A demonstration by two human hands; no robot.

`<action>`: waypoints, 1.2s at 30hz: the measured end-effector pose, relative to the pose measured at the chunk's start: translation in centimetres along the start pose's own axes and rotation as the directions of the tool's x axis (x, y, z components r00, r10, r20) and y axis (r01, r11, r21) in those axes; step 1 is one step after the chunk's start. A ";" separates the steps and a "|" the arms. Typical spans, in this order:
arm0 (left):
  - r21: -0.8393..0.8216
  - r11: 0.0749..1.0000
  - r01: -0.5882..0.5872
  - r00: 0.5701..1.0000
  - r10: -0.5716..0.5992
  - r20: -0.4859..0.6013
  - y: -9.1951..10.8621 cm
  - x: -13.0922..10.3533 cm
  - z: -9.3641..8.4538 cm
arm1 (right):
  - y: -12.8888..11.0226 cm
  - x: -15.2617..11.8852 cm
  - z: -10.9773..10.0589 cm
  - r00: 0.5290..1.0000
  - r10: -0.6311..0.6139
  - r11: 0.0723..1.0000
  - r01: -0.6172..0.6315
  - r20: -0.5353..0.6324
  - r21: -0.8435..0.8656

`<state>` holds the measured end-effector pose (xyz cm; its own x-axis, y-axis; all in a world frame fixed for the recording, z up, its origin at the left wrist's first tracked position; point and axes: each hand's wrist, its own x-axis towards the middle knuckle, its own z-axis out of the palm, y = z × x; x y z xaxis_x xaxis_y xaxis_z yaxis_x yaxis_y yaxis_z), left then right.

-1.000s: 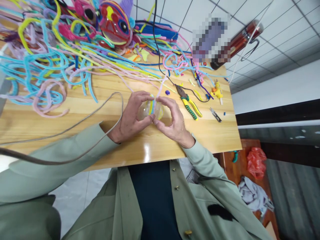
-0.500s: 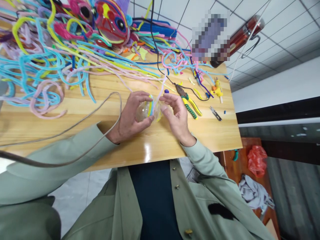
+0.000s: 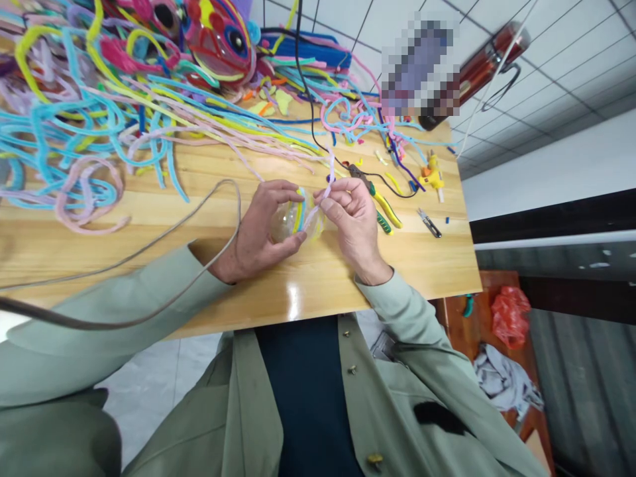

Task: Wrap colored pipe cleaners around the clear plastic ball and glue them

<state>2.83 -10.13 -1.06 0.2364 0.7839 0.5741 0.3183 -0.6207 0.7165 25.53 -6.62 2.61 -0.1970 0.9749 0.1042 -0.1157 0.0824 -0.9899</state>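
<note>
My left hand point(image 3: 258, 228) is closed around a clear, rounded plastic piece point(image 3: 281, 226), thumb below and fingers above. Yellow and light blue pipe cleaner strips point(image 3: 301, 211) run across that piece. Between the thumb and fingers of my right hand point(image 3: 354, 222) is a pale lilac pipe cleaner point(image 3: 331, 173). Its lower end lies against the clear piece, and its upper end sticks up past my fingers. Just beyond my right hand lie pliers point(image 3: 380, 199) with yellow and green handles, partly hidden by it.
Many loose pipe cleaners point(image 3: 94, 132) cover the back left of the table, beside a colourful fish-like figure point(image 3: 218, 43). A yellow glue gun point(image 3: 433, 175) and small snips point(image 3: 429, 223) lie to the right. A red thermos point(image 3: 489, 63) leans at the back. A cable point(image 3: 149, 248) crosses my left arm.
My right hand has shifted slightly right and its fingers have closed on the lilac pipe cleaner, which was standing loose between my hands. My left hand keeps its hold.
</note>
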 end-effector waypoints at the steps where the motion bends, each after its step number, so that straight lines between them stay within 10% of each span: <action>1: -0.002 1.000 -0.008 1.000 0.008 -0.005 0.0 0.0 0.0 | -0.1 -0.1 0.0 1.000 -0.004 1.000 0.004 -0.002 -0.001; 24: 0.071 0.994 -0.089 0.994 0.084 0.064 1.5 -0.3 0.2 | -0.9 3.0 -1.8 0.972 0.230 0.960 -0.218 -0.050 0.175; 31: 0.077 0.996 -0.052 0.996 0.046 0.082 1.3 -0.3 0.0 | -0.7 3.0 -1.4 0.982 0.135 0.975 -0.107 -0.136 0.195; 36: 0.050 0.997 -0.062 0.996 0.058 0.067 1.1 -0.3 0.0 | 0.1 4.6 -2.3 0.922 0.387 0.884 -0.377 0.021 0.275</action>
<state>3.08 -11.02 -0.41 0.3159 0.7455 0.5869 0.3484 -0.6665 0.6591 26.88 -1.62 2.75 -0.2470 0.9262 -0.2848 -0.2952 -0.3519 -0.8883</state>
